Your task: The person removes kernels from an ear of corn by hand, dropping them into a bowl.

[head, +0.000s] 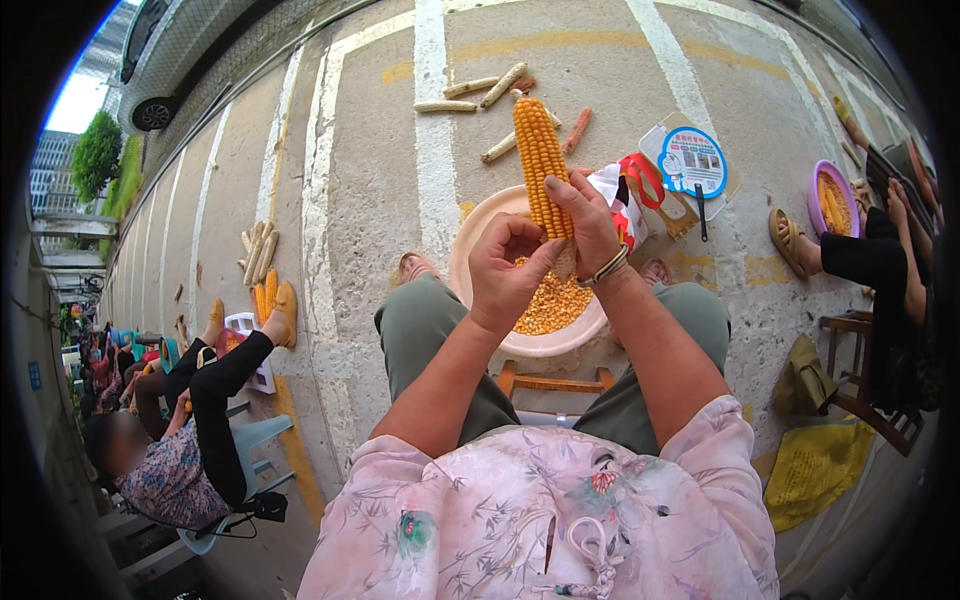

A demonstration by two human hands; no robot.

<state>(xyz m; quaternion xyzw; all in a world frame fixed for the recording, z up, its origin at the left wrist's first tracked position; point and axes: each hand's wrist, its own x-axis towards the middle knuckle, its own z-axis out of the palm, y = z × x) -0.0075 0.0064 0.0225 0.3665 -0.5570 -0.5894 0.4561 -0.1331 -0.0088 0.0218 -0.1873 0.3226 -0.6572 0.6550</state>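
An ear of dried yellow corn (pixel 541 161) stands up between my hands, its lower end partly stripped to the bare cob. My right hand (pixel 589 217) wraps around the ear, with the thumb lying across the kernels. My left hand (pixel 506 262) is at the lower part, its thumb and fingertips pressed to the kernels there. Below both hands sits a wide pale pink basin (pixel 480 217) between my feet. Loose corn kernels (pixel 551 307) cover its bottom; my forearms and hands hide part of it.
Bare corn cobs (pixel 445 106) lie on the pavement ahead. Right of the basin are a red and white bag (pixel 634 214) and a round blue hand fan (pixel 694 161). People sit on both sides, one on a light blue chair (pixel 255 442). A purple basin (pixel 817 180) stands at right.
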